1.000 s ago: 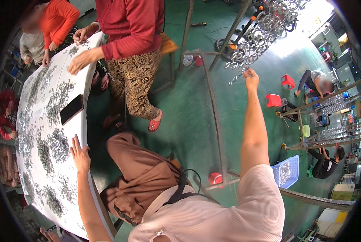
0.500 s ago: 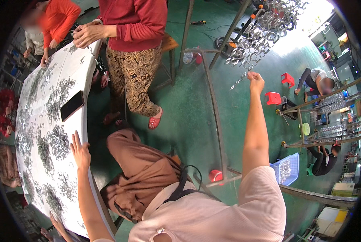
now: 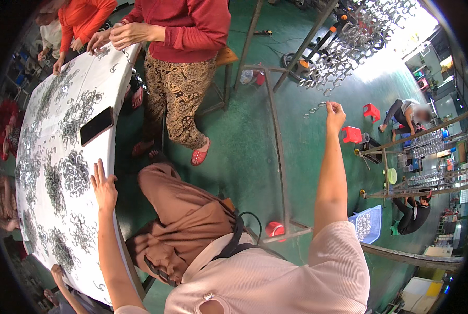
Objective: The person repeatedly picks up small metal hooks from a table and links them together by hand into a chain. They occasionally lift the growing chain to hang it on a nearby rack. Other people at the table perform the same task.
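My left hand (image 3: 104,189) lies flat on the edge of the white-covered table (image 3: 95,165), fingers stretched out and holding nothing. Beside it are piles of small curved metal hooks (image 3: 76,175) and a dark phone (image 3: 97,126). My right arm reaches out to the far right. The fingers of my right hand (image 3: 336,118) pinch the end of a short chain of metal links (image 3: 314,110), which trails off to the left. Just above that hand hangs a thick cluster of linked silver hooks (image 3: 349,49); I cannot tell whether the chain touches it.
A metal frame (image 3: 278,141) stands between the table and my right arm. Across the table's far corner a co-worker in a red jacket (image 3: 200,26) handles hooks. A blue basket (image 3: 370,225) of metal pieces and red stools (image 3: 352,134) are at the right.
My right hand has come slightly down and to the right, and the short chain now trails more sideways. The co-worker's hands have shifted over the table. My left hand stays on the table edge.
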Available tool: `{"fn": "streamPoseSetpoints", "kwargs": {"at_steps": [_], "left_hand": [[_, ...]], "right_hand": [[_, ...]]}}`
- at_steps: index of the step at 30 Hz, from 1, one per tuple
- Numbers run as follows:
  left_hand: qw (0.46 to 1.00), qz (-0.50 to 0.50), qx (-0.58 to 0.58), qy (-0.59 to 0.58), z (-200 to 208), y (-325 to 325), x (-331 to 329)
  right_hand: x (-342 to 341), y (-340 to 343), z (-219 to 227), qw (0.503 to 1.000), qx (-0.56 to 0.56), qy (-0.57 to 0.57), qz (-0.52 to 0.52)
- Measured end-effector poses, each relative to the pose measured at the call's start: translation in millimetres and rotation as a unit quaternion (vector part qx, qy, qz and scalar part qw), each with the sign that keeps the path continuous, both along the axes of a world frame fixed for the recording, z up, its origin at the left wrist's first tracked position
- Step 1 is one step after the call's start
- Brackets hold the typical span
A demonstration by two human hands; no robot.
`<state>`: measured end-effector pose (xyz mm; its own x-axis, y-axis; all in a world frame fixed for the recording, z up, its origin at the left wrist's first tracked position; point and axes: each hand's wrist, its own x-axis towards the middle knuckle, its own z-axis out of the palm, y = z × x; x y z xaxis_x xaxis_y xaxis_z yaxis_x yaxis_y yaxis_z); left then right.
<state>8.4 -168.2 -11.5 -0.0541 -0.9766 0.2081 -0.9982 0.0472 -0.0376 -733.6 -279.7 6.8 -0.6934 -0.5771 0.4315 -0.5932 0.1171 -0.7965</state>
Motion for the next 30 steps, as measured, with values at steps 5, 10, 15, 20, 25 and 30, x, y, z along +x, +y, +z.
{"fn": "streamPoseSetpoints", "kwargs": {"at_steps": [5, 10, 15, 20, 25, 30], "left_hand": [[0.997, 0.003, -0.049, 0.063, -24.5, 3.8, 23.9], [0.999, 0.028, -0.003, 0.042, -10.7, 1.8, 5.6], [0.984, 0.011, -0.052, 0.169, 10.7, 32.4, 4.4], [0.912, 0.054, -0.184, 0.363, 37.2, 65.5, 21.1], [0.872, 0.219, -0.247, 0.361, 37.3, 69.2, 82.1], [0.943, 0.231, -0.149, 0.188, 32.6, 34.9, 90.6]], "right_hand": [[7.1, 5.5, 13.9, 0.995, 0.015, 0.095, 0.025], [11.2, 22.3, 12.8, 0.987, 0.015, 0.104, 0.123], [123.9, 43.5, 87.8, 0.968, 0.012, 0.042, 0.246], [242.5, 50.3, 121.7, 0.933, 0.028, -0.051, 0.355], [335.9, 36.4, 130.7, 0.875, 0.028, -0.105, 0.471], [419.1, 29.0, 133.9, 0.79, 0.063, -0.107, 0.6]]}}
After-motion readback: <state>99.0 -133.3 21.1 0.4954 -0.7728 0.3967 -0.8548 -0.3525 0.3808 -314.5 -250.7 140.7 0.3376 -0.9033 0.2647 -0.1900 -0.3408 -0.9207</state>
